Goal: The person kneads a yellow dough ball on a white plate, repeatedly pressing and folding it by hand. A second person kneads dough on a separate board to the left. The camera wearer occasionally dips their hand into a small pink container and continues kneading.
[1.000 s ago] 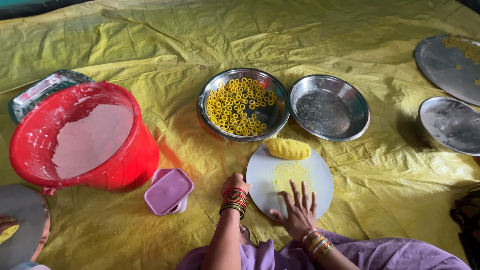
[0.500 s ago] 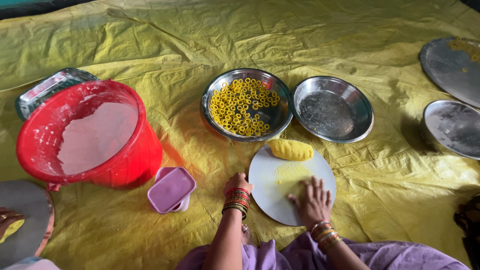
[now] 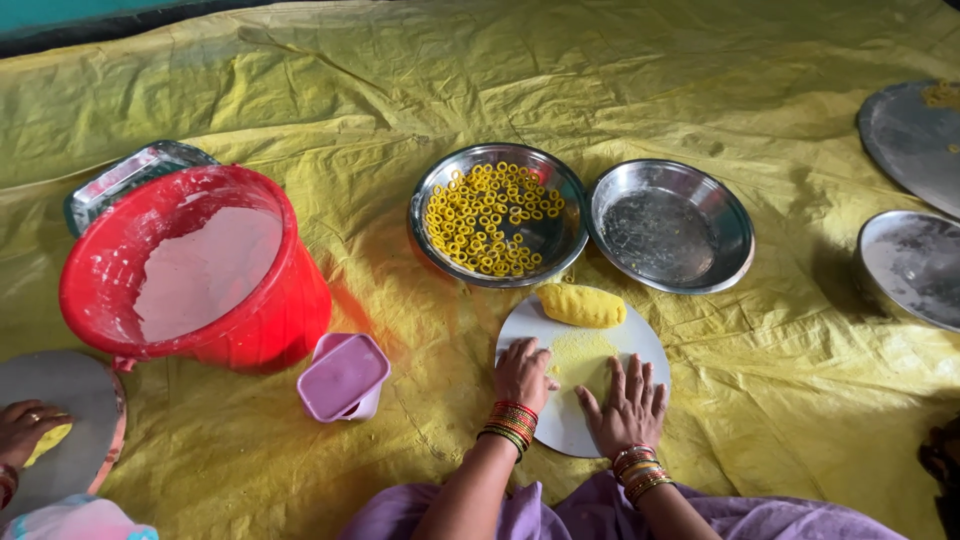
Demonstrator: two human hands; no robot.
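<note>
A round white board [image 3: 640,345] lies on the yellow sheet in front of me. At its far edge rests a lump of yellow dough [image 3: 582,305], and a thin yellow smear [image 3: 578,352] covers its middle. My left hand [image 3: 522,372] grips the board's left rim with curled fingers. My right hand [image 3: 630,405] lies flat on the board's near right part, fingers spread. Whether anything lies under the palm is hidden. Just beyond the board stands a steel bowl of small yellow dough rings [image 3: 497,215], with an empty steel bowl [image 3: 670,225] beside it.
A red bucket of pale flour [image 3: 195,265] stands at the left, with a pink lidded box [image 3: 343,377] near it and a clear container [image 3: 130,178] behind. Steel plates [image 3: 915,265] lie at the right. Another person's hand [image 3: 25,430] rests on a round plate [image 3: 75,395] at bottom left.
My right hand has slid forward and to the right across the board. My left hand has stayed at the board's left rim. The view has shifted slightly.
</note>
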